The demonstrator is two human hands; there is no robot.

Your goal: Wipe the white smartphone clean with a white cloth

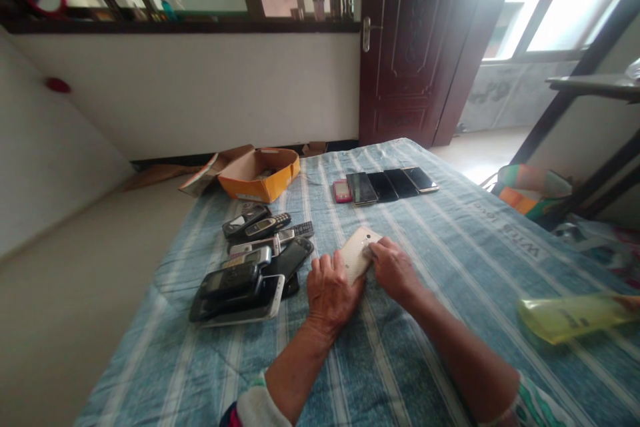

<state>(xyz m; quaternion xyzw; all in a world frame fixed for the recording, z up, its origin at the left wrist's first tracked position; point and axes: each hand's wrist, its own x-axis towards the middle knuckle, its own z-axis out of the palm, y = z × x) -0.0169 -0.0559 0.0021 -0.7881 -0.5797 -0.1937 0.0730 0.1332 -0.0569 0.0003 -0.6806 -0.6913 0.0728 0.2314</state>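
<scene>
Holds the white phone (354, 257) back side up, over the striped cloth (210, 373), between the jumbled phones (253, 280) on the left and the row of dark phones (383, 185) farther off. Clamps its near end and left edge in the left hand (329, 287), and bears on the right edge, near the dark camera spot (369, 236), with the bunched fingertips of the right hand (397, 270). Cannot tell whether pinching the edge there, gripping something small or only pressing; cannot tell either whether resting the phone on the cloth or holding it clear. Could twist the phone out of the left hand by pushing too hard on that one corner with too slack a hold at the other end. Could scratch the back or mark the camera spot by digging in at a slant. Could knock the black phone (293, 257), just beside the left hand, by swinging that arm outward, and so send loosely stacked pieces sliding, for want of free room there. Less likely to disturb the pink phone (342, 191) or the orange box (260, 183), well apart from both hands.
</scene>
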